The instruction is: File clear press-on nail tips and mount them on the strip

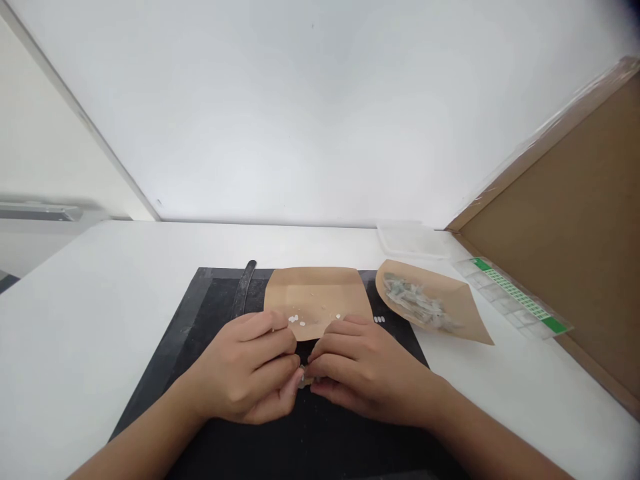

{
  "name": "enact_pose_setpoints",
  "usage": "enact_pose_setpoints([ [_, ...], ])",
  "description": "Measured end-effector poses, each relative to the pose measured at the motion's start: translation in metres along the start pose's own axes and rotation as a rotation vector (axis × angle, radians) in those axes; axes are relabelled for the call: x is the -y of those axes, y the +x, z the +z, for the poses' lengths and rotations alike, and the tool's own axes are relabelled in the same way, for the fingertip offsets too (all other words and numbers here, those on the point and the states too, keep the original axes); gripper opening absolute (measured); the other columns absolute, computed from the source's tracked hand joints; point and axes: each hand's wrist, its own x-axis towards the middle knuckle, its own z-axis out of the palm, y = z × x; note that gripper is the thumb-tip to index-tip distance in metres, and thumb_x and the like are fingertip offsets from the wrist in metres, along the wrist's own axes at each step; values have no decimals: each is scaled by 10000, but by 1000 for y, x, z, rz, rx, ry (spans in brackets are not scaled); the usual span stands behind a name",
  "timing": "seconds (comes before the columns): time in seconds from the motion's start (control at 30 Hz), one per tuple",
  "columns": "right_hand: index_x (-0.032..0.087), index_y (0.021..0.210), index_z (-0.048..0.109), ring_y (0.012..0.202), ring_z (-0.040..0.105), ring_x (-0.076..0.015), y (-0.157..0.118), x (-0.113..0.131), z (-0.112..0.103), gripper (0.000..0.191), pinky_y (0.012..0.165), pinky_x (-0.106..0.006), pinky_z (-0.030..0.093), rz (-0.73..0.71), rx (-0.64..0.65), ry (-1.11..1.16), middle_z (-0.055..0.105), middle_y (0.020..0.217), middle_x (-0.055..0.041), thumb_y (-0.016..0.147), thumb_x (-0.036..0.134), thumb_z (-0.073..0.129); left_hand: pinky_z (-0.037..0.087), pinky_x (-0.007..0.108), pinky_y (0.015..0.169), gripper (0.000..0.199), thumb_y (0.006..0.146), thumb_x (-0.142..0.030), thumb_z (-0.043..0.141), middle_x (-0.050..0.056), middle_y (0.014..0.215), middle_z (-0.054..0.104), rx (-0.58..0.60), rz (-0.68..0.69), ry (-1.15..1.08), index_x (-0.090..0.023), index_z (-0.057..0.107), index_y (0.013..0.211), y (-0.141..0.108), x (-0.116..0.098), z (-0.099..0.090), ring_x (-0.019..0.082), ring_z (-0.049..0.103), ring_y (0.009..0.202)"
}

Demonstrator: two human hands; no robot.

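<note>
My left hand (253,370) and my right hand (363,370) meet low over a black mat, fingertips bent and pinched together. Between them shows a small whitish, see-through piece (301,381) with a bit of tan beside it; the fingers cover most of it, so its kind is unclear. Just beyond the fingers stands an open brown paper tray (317,293). Several tiny white oval pieces (294,319) lie in its near part. More small white ovals (379,319) sit in a row on the mat by my right hand.
A second brown paper tray (473,310), at the right, holds a heap of clear and greenish plastic scraps (415,300). Beyond it are a clear plastic lid (413,240) and a compartment box with a green label (520,293). A black nail file (245,287) lies on the black mat (200,320). Cardboard (565,227) borders the right.
</note>
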Motion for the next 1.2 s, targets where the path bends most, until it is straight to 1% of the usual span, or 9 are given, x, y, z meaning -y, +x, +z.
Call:
enact_pose_setpoints([
  [0.2, 209, 1006, 659, 896, 626, -174, -1, -1, 2, 127, 837, -328, 461, 25, 31, 12, 711, 943, -23, 1001, 334, 681, 583, 380, 712, 128, 841, -87, 644, 16, 713, 675, -2, -5, -12, -203, 649, 788, 1, -1, 0, 170, 606, 653],
  [0.4, 208, 1112, 657, 926, 617, -199, 0, 0, 0, 266, 856, -348, 455, 48, 57, 23, 708, 982, -38, 984, 435, 707, 586, 376, 701, 121, 841, -91, 643, 23, 712, 676, -5, -16, -14, -202, 655, 793, 1, 0, 0, 175, 610, 666],
  [0.57, 210, 1189, 638, 899, 585, -200, 0, 4, -1, 238, 816, -344, 428, 86, 99, -21, 704, 973, -39, 1006, 360, 665, 579, 377, 698, 112, 829, -82, 646, 19, 698, 666, -9, 1, -11, -192, 649, 804, 0, 0, 0, 170, 603, 636],
  [0.7, 219, 1176, 639, 903, 582, -207, 0, 5, -1, 206, 826, -354, 424, 115, 153, -18, 700, 952, -34, 1001, 328, 647, 565, 388, 712, 106, 823, -68, 657, 30, 718, 688, -1, -5, 2, -173, 663, 837, -1, 0, -1, 178, 606, 665],
  [0.8, 227, 1239, 629, 916, 596, -210, 1, 4, -3, 281, 820, -352, 427, 116, 159, 4, 714, 980, -33, 987, 343, 676, 544, 399, 730, 123, 824, -24, 661, 51, 727, 692, -57, -37, 42, -141, 662, 860, 1, 0, -4, 184, 585, 692],
  [0.9, 222, 1292, 621, 920, 607, -205, 1, 2, -9, 392, 793, -345, 425, 86, 101, 39, 731, 1029, -32, 957, 396, 726, 521, 409, 757, 162, 859, 27, 605, 78, 773, 707, -138, -112, 84, -118, 650, 915, 3, 3, -6, 201, 573, 759],
  [0.97, 217, 1272, 633, 914, 611, -197, 1, 0, -14, 397, 777, -340, 419, 71, 22, 58, 736, 1025, -24, 947, 421, 739, 513, 404, 769, 200, 883, 45, 557, 85, 802, 708, -174, -170, 96, -105, 646, 980, 3, 5, -6, 208, 560, 798],
  [1.1, 211, 1036, 674, 775, 588, -157, -3, -10, -27, 117, 709, -318, 377, 69, -167, 24, 705, 841, 5, 1006, 325, 670, 518, 367, 782, 306, 902, 63, 515, 67, 794, 684, -194, -265, 87, -91, 642, 1134, -3, 8, -3, 218, 555, 870],
  [1.2, 198, 866, 641, 688, 545, -138, -7, -18, -36, 173, 680, -309, 357, 95, -185, -12, 643, 729, 18, 1019, 279, 640, 526, 361, 801, 371, 911, 56, 520, 72, 831, 688, -180, -266, 83, -85, 625, 1237, -8, 9, -1, 224, 559, 903],
])
